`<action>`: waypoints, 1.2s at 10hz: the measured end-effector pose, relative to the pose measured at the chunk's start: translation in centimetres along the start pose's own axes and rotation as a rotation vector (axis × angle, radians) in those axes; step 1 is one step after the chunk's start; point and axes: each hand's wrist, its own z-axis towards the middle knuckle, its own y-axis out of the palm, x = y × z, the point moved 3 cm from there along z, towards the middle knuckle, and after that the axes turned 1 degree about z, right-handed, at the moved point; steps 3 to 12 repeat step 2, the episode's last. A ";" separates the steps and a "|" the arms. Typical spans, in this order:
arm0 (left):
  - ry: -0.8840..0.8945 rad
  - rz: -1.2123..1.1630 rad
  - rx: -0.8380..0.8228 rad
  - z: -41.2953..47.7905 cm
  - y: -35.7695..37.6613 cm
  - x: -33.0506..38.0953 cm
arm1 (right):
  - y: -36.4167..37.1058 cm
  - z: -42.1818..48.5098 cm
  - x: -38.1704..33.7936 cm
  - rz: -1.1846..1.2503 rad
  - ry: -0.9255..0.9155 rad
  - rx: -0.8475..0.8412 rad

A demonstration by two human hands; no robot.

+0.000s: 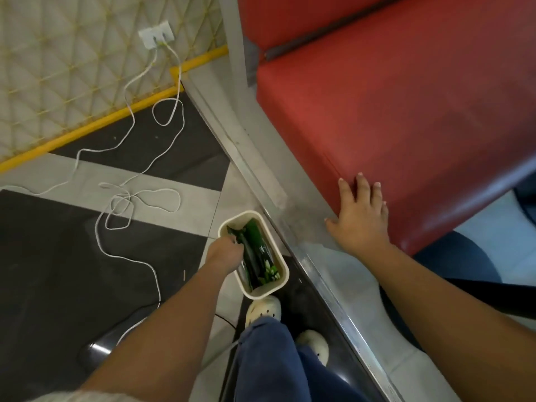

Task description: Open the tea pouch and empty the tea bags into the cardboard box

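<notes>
My left hand (224, 252) reaches into the cream box (282, 281) on the floor, fingers closed on a dark green tea pouch (256, 256) among others. My right hand (361, 216) rests flat, fingers spread, on the red seat (391, 111). Best to pinch one pouch alone and lift straight up. Its white print is too blurred to read.

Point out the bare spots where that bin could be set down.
Free: the red seat beyond the right hand, and the dark floor tile left of the left hand. Crowded: white cables loop across the grey strip; the bin, full of green pouches, sits tight against the metal ledge and shoes.
</notes>
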 end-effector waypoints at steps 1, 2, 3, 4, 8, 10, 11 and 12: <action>0.121 -0.017 0.055 -2.5 -3.7 3.3 | -2.7 -1.2 -2.0 0.039 -0.031 -0.028; 0.216 -0.048 0.088 -5.0 -7.4 7.2 | -6.4 -2.3 -4.3 0.063 -0.098 -0.007; 0.216 -0.048 0.088 -5.0 -7.4 7.2 | -6.4 -2.3 -4.3 0.063 -0.098 -0.007; 0.216 -0.048 0.088 -5.0 -7.4 7.2 | -6.4 -2.3 -4.3 0.063 -0.098 -0.007; 0.216 -0.048 0.088 -5.0 -7.4 7.2 | -6.4 -2.3 -4.3 0.063 -0.098 -0.007; 0.216 -0.048 0.088 -5.0 -7.4 7.2 | -6.4 -2.3 -4.3 0.063 -0.098 -0.007; 0.216 -0.048 0.088 -5.0 -7.4 7.2 | -6.4 -2.3 -4.3 0.063 -0.098 -0.007; 0.216 -0.048 0.088 -5.0 -7.4 7.2 | -6.4 -2.3 -4.3 0.063 -0.098 -0.007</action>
